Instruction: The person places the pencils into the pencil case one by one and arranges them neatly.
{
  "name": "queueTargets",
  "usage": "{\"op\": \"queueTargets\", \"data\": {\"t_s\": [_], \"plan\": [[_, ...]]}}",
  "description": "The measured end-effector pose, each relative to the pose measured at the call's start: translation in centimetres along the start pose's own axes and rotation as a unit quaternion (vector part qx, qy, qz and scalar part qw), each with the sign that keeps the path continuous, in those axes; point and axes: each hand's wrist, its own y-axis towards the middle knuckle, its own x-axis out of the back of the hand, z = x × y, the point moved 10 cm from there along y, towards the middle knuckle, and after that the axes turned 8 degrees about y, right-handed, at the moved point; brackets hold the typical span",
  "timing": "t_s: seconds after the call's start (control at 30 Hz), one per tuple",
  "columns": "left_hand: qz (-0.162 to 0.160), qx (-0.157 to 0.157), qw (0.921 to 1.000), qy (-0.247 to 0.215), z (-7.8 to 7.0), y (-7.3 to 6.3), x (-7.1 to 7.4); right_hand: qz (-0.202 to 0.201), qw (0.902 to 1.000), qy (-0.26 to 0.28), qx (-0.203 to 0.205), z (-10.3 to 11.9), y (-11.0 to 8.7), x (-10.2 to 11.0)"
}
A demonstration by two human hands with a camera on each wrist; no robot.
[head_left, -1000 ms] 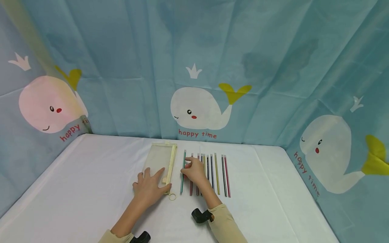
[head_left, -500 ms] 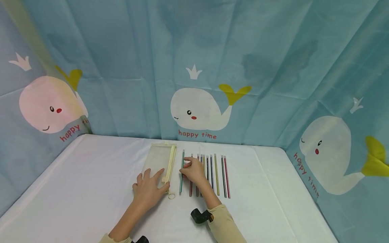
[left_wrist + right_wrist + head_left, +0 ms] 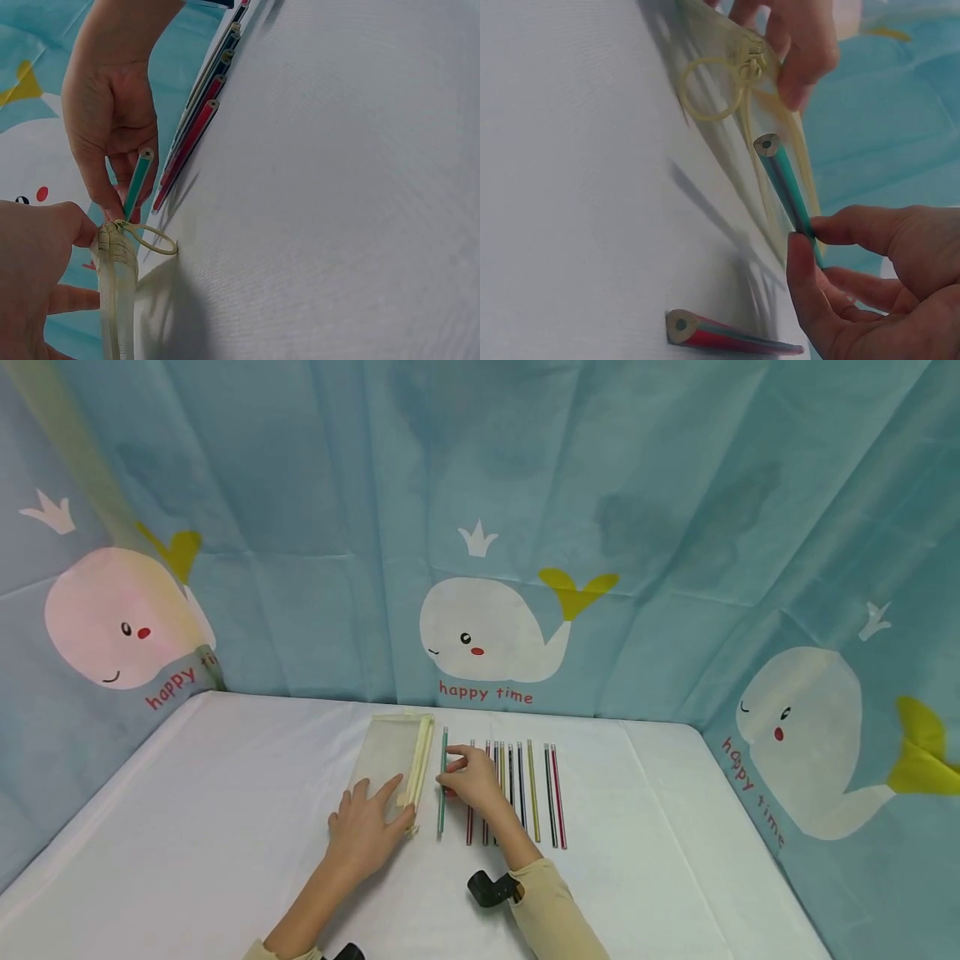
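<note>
My left hand [image 3: 362, 831] rests on a pale see-through zip pouch [image 3: 390, 747], its fingers spread and its thumb at the zip edge. In the right wrist view, the two yellowish edges of the pouch appear apart along the zip side. A zip-pull ring [image 3: 177, 247] hangs at the near end of the pouch. Beside that edge, my right hand [image 3: 474, 782] pinches a teal pencil [image 3: 784, 180] between thumb and fingers. The pencil is held just above the cloth, roughly parallel to the pouch. Its flat near end faces the right wrist camera.
Several striped pencils [image 3: 534, 793] lie in a row to the right, partly behind my right hand and forearm. A red one [image 3: 727, 341] lies nearest the held pencil. White cloth [image 3: 675, 860] covers the table; a blue whale-print curtain [image 3: 315, 568] surrounds its back and sides.
My right hand has moved slightly left with the teal pencil, closer to the pouch. The left hand has shifted a little left, and the zip-pull ring has dropped out of the head view.
</note>
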Motion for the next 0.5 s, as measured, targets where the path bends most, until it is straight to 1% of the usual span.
{"op": "queueTargets", "data": {"t_s": [0.23, 0.5], "plan": [[0.003, 0.000, 1.0000, 0.001, 0.13, 0.01, -0.06, 0.011, 0.9998, 0.016, -0.005, 0.18, 0.40, -0.37], [0.006, -0.009, 0.9997, -0.024, -0.14, -0.06, -0.01, 0.029, 0.9988, 0.038, -0.009, 0.27, 0.92, -0.90]]}}
